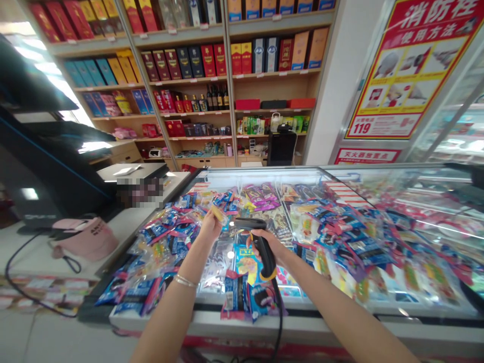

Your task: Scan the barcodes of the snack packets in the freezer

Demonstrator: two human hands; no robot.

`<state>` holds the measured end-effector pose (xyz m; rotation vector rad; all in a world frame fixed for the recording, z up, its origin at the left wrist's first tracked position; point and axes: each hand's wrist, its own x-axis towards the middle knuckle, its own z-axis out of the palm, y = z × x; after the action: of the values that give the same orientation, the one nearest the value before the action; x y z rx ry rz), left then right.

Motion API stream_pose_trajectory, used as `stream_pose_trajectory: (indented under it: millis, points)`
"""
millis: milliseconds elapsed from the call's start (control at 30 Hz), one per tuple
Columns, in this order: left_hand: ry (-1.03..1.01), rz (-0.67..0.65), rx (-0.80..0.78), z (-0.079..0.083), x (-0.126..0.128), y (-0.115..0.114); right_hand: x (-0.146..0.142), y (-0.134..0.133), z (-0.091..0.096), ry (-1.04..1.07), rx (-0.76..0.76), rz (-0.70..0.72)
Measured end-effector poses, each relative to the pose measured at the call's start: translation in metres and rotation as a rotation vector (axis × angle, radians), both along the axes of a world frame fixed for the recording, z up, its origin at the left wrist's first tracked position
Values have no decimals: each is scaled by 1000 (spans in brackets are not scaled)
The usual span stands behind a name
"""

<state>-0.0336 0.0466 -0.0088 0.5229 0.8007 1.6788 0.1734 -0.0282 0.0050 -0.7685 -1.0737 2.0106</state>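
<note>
- Filling the lower middle, a glass-topped chest freezer point(434, 333) with a pale front edge sits beneath both arms.
- Heaped packets point(372, 252), mostly blue with pink and purple, some clear with yellow and green contents, spread over its left and right sides.
- Two blue-and-purple packets point(236, 296) lie side by side at the front edge, below the scanner.
- The scanner point(267, 256) is above the middle of the freezer, black and smooth, with a yellow-orange band at the butt; a black cable drops from there. Its handle's long axis slants from upper left to lower right, close to upright, while the narrow head lies nearly level and points left, toward the left hand.
- The right hand point(274, 245) is wrapped firmly around the upper handle.
- The left hand point(212, 227) pinches a small wrapped item between thumb and fingers.
- That small wrapped item point(218, 215) is yellow, oblong and in a clear wrapper, its long axis sloping from upper left to lower right. It is just beside the scanner's head; I cannot tell if they touch.
</note>
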Motion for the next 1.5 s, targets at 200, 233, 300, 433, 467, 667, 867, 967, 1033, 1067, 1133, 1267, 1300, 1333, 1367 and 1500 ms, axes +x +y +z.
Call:
stream_pose_trajectory:
  millis: [200, 233, 300, 433, 467, 667, 867, 967, 1033, 1067, 1133, 1267, 1300, 1333, 1367, 1500]
  points:
    - [50, 42, -51, 12, 6, -9, -1, -1, -5, -11, 52, 46]
    - [65, 36, -40, 14, 7, -11, -2, 0, -5, -3, 56, 52]
    - [72, -26, 26, 18, 9, -16, -2, 0, -6, 17, 60, 55]
    - [32, -170, 181, 23, 11, -23, -2, -1, -5, 37, 85, 57]
    - [15, -187, 190, 23, 11, -24, -2, -2, -5, 39, 92, 70]
    - [-29, -202, 174, 21, 11, -27, -2, -8, -3, 88, 114, 205]
    - [-16, -205, 168, 21, 17, -30, -4, -11, 1, 124, 58, 289]
    - [-30, -238, 192, 18, 18, -29, -5, -13, 1, 135, 29, 278]
    - [-54, -254, 206, 15, 19, -26, -6, -13, 0, 142, 28, 272]
    - [-71, -261, 215, 13, 19, -24, -6, -13, 0, 147, 32, 269]
    - [-110, -281, 245, 10, 19, -21, -7, -14, 0, 154, 42, 260]
    - [-142, -331, 308, 7, 21, -17, -7, -14, 0, 130, 73, 280]
    - [-131, -336, 313, 7, 21, -17, -7, -14, 0, 125, 79, 295]
    - [-116, -338, 316, 6, 22, -18, -8, -14, 0, 123, 80, 307]
    - [-101, -342, 319, 6, 22, -18, -8, -14, 0, 125, 77, 312]
    - [-66, -343, 339, 5, 23, -21, -8, -12, -3, 140, 32, 296]
